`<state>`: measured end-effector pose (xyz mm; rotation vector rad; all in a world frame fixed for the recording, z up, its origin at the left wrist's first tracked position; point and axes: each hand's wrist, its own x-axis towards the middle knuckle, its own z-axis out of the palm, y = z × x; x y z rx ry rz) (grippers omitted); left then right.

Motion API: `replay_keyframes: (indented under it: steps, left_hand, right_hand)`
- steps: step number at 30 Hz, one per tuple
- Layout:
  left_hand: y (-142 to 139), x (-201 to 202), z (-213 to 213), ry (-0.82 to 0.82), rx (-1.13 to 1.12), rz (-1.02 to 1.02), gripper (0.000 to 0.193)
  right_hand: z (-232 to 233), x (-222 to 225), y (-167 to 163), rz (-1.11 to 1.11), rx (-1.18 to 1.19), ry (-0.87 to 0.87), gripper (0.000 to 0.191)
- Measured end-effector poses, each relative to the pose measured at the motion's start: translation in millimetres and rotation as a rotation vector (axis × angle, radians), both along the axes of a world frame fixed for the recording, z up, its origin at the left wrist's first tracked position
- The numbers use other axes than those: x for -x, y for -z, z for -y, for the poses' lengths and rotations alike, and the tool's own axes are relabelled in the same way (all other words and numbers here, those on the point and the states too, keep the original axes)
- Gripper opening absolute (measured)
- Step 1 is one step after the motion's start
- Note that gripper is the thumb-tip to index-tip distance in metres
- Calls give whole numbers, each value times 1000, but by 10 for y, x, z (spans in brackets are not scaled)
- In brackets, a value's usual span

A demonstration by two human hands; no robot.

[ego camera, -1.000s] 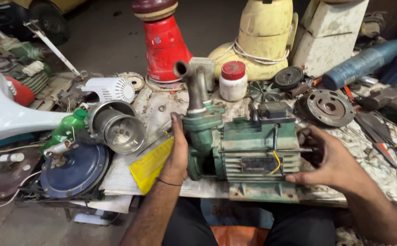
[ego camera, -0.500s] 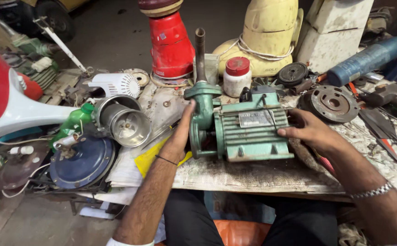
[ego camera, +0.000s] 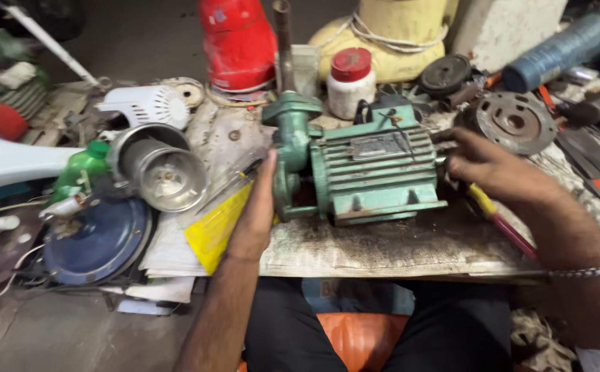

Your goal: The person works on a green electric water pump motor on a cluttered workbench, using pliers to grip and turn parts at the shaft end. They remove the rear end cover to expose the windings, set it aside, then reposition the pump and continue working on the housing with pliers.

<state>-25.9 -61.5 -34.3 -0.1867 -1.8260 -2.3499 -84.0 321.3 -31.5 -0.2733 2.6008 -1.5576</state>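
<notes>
A green water pump with a ribbed motor body (ego camera: 372,169) stands on a newspaper-covered board (ego camera: 389,248) in front of me. Its pump head (ego camera: 292,131) carries an upright metal pipe. My left hand (ego camera: 257,207) lies flat against the pump-head end, fingers pointing up. My right hand (ego camera: 489,165) grips the rear end of the motor. A yellow-and-red handled tool (ego camera: 496,220) lies just under my right wrist.
Left of the pump lie a steel cylinder housing (ego camera: 162,172), a dark blue round cover (ego camera: 100,241), a green bottle (ego camera: 83,169) and a white vented cover (ego camera: 148,105). Behind stand a red cone-shaped part (ego camera: 241,41), a white jar with red lid (ego camera: 349,83) and round metal flanges (ego camera: 513,120).
The pump has been turned from lying tilted toward me to standing upright and level on the board. Both hands stayed on its two ends, and the view moved closer.
</notes>
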Motion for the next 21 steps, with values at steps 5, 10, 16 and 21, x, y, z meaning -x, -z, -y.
replay_keyframes:
  steps: [5,10,16,21]
  left_hand:
    - [-217,-620,-293,-535,660,-476,69]
    - [-487,-663,-580,-441,894,-707,66]
    - [-508,-754,-646,-518,862,-638,50]
    - [-461,-858,-611,-416,892,-617,59]
  right_hand:
    - [-454,-263,-235,-133,-722,323,34]
    - [-432,-439,-220,-235,-897,232,28]
    - [-297,-462,-148,-54,-1192,246,19]
    - [-533,-510,-131,-241,-1199,350,21]
